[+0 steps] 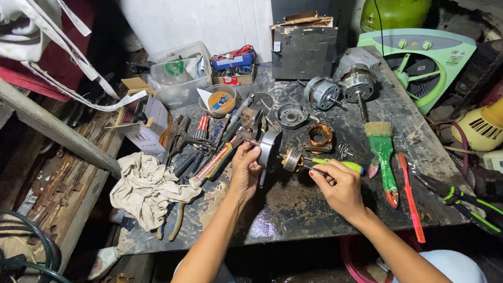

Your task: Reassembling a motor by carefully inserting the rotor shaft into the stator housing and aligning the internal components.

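My left hand (245,171) grips a round grey metal motor cover (269,147) with a rotor (291,159) on its shaft, held just above the dark workbench (301,208). In my right hand (338,184) is a green and yellow handled screwdriver (337,164), its tip pointing left at the rotor. Just beyond the hands lie a copper-wound stator (320,136) and a few loose screws (343,150).
Pliers and screwdrivers (206,152) lie left of the hands beside a crumpled rag (146,187). A green brush (383,154), red tool (410,196), two motors (340,88), a fan housing (419,64), boxes and a plastic tub (179,73) fill the rest.
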